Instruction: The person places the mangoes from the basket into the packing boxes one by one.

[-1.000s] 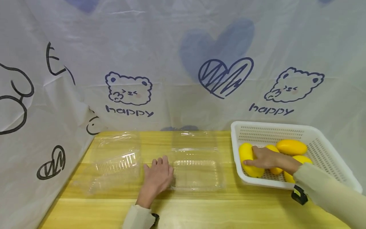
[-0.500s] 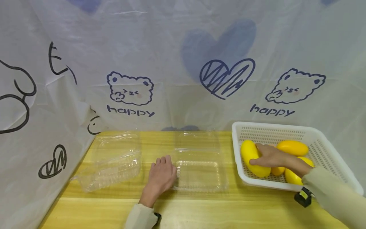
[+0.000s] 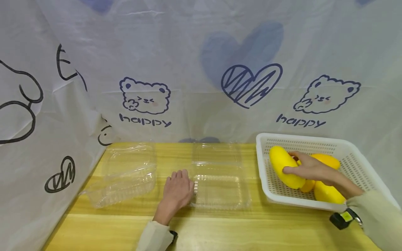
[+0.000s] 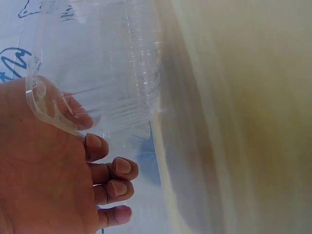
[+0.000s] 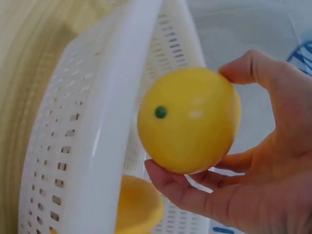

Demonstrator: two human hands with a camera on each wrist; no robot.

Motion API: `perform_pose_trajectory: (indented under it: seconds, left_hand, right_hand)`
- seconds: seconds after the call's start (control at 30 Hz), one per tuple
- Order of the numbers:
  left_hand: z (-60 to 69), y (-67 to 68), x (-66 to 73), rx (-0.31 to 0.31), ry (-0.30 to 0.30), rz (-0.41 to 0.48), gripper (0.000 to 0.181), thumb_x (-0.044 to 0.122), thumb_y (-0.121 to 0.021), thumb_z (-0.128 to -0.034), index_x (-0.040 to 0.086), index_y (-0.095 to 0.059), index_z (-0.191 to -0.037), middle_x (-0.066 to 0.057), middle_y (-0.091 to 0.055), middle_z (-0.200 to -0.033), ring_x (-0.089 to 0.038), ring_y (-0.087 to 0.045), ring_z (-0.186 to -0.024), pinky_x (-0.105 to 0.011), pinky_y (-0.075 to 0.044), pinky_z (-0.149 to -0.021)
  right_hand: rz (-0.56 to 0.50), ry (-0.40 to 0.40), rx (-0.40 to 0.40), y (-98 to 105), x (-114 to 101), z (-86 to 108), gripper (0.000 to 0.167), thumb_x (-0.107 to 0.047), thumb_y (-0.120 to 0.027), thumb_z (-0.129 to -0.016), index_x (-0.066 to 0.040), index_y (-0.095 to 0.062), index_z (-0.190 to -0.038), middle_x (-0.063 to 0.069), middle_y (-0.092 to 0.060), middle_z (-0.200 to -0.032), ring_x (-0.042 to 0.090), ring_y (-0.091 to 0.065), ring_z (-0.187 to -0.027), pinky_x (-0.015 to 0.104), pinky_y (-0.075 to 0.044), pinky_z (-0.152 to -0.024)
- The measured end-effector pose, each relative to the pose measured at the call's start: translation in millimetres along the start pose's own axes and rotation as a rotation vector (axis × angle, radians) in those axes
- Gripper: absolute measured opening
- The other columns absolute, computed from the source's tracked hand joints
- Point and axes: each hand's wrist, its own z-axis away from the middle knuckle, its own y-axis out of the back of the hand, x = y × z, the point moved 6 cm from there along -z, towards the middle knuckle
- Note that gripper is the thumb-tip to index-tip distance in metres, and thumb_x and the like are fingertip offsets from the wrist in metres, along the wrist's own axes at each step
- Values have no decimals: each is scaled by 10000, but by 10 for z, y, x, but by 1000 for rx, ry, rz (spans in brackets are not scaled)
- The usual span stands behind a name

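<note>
My right hand (image 3: 314, 170) grips a long yellow fruit (image 3: 284, 168) at the left side of the white basket (image 3: 370, 167), thumb on one side and fingers on the other. The right wrist view shows the fruit's end (image 5: 190, 122) with a green dot, beside the basket rim (image 5: 109, 117). My left hand (image 3: 177, 190) lies at the left edge of a clear open container (image 3: 220, 191); in the left wrist view its thumb is behind the clear plastic (image 4: 97, 63) and the other fingers are loosely bent, holding nothing visible.
Several other yellow fruits (image 3: 328, 192) lie in the basket. Another clear open container (image 3: 125, 184) stands at the left of the wooden table (image 3: 216, 233). A white printed cloth (image 3: 194, 104) hangs behind and along the left side.
My right hand has lifted the yellow fruit from the basket's bottom, tilting it and shifting slightly right. My left hand moved slightly right at first, then stayed beside the container.
</note>
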Motion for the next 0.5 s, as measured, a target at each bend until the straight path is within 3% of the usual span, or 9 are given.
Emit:
perform_pose_trajectory:
  seconds: [0.17,0.27,0.4,0.5]
  left_hand:
    - [-6,23,-35,-12,24,-8,206,193,-354,-1052,67,-396,-894,-91,-412,-803,-259,-392,-765,-389,-349,-717]
    - [-5,24,-47,-14,29,-9,210,196,-349,-1053,65,-400,-897,-92,-416,-806,-261,-398,-767,-396,-358,-720]
    - [-1,20,-49,-16,35,-6,215,201,-344,-1055,67,-400,-896,-94,-421,-803,-262,-402,-761,-395,-360,-717]
    - [6,12,-42,-18,37,3,210,192,-346,-1051,67,-397,-890,-96,-420,-801,-262,-398,-755,-389,-354,-710]
  right_hand:
    - [-180,-60,-73,15,93,50,871,-439,-580,-1010,82,-171,-1575,364,-325,-1511,434,-498,-1219,568,-511,-914]
    - [-369,-68,-98,33,127,79,712,-363,-485,-1056,69,-220,-1556,318,-414,-1412,365,-527,-1156,487,-528,-899]
    - [-579,-71,-77,57,210,106,497,-323,-384,-1080,51,-330,-1403,172,-468,-1198,251,-539,-1011,392,-528,-841]
    - [-706,-33,-65,70,260,149,398,-335,-341,-1096,-42,-314,-1363,118,-464,-1172,228,-572,-987,406,-548,-844]
